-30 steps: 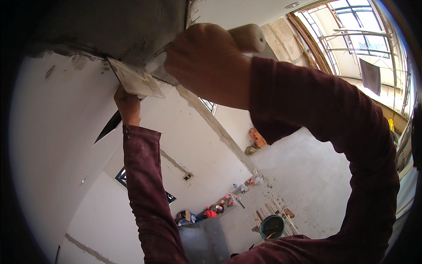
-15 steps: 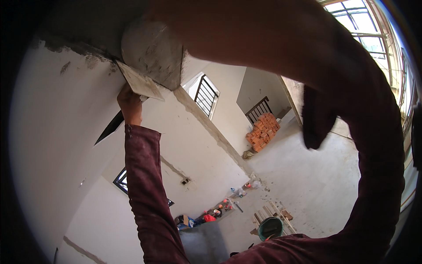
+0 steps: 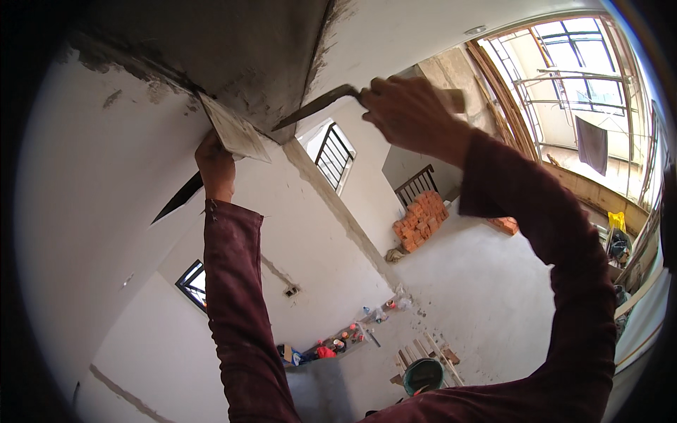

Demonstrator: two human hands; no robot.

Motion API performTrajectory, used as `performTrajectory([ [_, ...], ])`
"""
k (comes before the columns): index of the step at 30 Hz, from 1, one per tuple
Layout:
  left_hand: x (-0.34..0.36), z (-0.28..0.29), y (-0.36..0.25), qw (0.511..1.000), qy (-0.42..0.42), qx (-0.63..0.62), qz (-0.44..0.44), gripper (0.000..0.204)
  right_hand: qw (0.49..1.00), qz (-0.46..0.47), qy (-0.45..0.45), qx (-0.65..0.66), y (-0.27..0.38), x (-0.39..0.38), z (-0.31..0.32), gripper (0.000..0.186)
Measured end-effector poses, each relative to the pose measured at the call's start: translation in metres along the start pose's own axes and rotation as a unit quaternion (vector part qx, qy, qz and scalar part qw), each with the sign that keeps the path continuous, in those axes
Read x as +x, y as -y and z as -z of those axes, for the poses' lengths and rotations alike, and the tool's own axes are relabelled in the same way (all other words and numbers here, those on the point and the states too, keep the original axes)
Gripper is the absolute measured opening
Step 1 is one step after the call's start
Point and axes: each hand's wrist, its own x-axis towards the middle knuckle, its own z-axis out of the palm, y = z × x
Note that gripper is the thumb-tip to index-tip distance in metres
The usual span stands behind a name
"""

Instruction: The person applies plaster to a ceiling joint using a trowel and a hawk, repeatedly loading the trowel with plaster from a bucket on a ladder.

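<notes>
My left hand [image 3: 216, 169] is raised and closed on the underside of a plasterer's hawk [image 3: 236, 132], a flat pale board. The board is tilted, close under the edge where the white wall [image 3: 134, 141] meets the dark, rough beam underside [image 3: 261, 42]. In my right hand [image 3: 412, 113], fingers wrapped around its wooden handle, is a trowel [image 3: 317, 106]. Its blade appears nearly edge-on and points left, the tip just beyond the board's right corner and near the beam's lower end. Whether the tip touches the beam, I cannot tell.
Far below, a green bucket [image 3: 423, 376] stands by wooden strips [image 3: 444, 356] on the floor. Red bricks [image 3: 421, 221] are stacked near a dark railing [image 3: 416, 185]. Bottles and bags [image 3: 345, 338] line the wall's foot. Scaffold poles [image 3: 564, 74] stand before the windows at right.
My right arm has swung down and right from the beam, bringing the trowel into sight and uncovering the ceiling and windows. The left hand and hawk have barely shifted.
</notes>
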Motion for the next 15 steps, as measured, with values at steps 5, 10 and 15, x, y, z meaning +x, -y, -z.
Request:
performTrajectory([
  [5,-0.006,0.011,-0.006,1.000,0.012,0.006,0.015,0.024,0.999,-0.001,-0.014,0.044,0.009,0.039,-0.046,0.024],
  [10,-0.007,0.011,-0.002,1.000,0.023,-0.012,0.014,0.022,0.997,0.007,-0.073,0.037,0.003,0.046,-0.021,0.024],
  [15,-0.008,0.012,0.003,0.999,0.011,-0.035,0.014,0.020,0.996,-0.002,-0.084,0.016,-0.002,0.037,0.020,0.025],
])
